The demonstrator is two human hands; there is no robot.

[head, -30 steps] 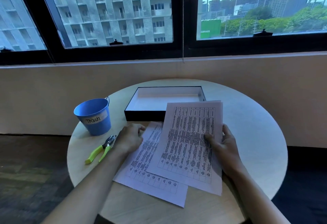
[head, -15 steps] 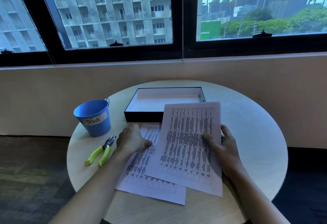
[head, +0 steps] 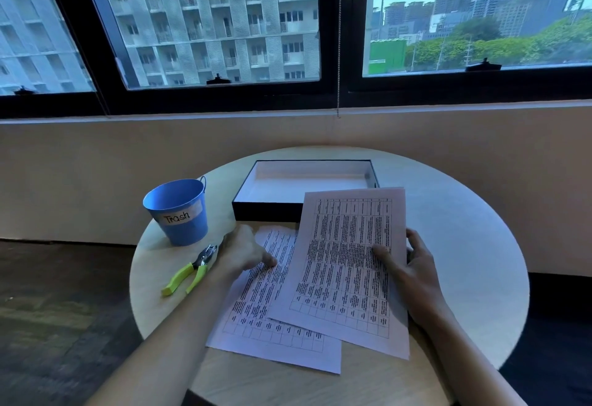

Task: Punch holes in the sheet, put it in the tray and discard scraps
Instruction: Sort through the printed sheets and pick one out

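Two printed sheets lie on the round table (head: 464, 245). My right hand (head: 410, 267) grips the upper sheet (head: 346, 264) at its right edge, thumb on top. Its far edge overlaps the front of the black tray (head: 266, 210), which has a white inside. My left hand (head: 243, 251) presses its fingers flat on the lower sheet (head: 269, 319). A hole punch (head: 192, 269) with yellow-green handles lies just left of my left wrist. The blue bucket (head: 181, 210) labelled "Trash" stands behind the punch.
A beige wall runs behind the table under dark-framed windows. Dark floor shows to the left and right of the table. A blind cord (head: 339, 53) hangs between the windows.
My left hand has slid right from beside the punch onto the lower sheet. The upper sheet has shifted slightly in my right hand.
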